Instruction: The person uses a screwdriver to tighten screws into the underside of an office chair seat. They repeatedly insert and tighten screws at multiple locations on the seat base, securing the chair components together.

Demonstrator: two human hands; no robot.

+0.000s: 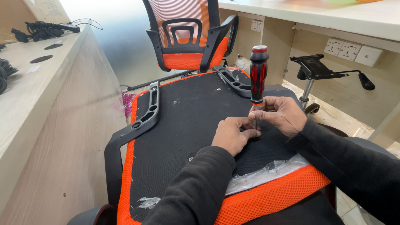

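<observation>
Red-and-black screwdriver (258, 73) standing upright on the black underside of an upturned orange seat cushion (187, 121), handle well above the fingers, thin shaft running down between both hands to the fabric. Right hand (280, 113) closed around the shaft just under the handle, thumb and forefinger pinching it narrow. Left hand (233, 134) resting knuckles-up on the black fabric just beside the tip, fingers curled in tight against the lower shaft; whether something small sits under those fingertips cannot be told. Both hands touching or nearly touching each other at the shaft. Dark sleeves on both forearms, coming in from the lower edge.

Black plastic armrest (143, 118) fixed along the cushion's left edge, a second armrest (233, 81) at the far right corner, near the tool. Torn clear plastic wrap (266, 173) along the near orange mesh edge. Small screw holes dotted over the black panel.

Beyond the cushion, an assembled orange mesh office chair (189, 37). At right, a black seat mechanism on a gas-lift post (316, 71) with a lever sticking out. Pale wooden desk (37, 104) along the left, black cables (41, 30) on its far end. Wall sockets (346, 49) under the right-hand desk.
</observation>
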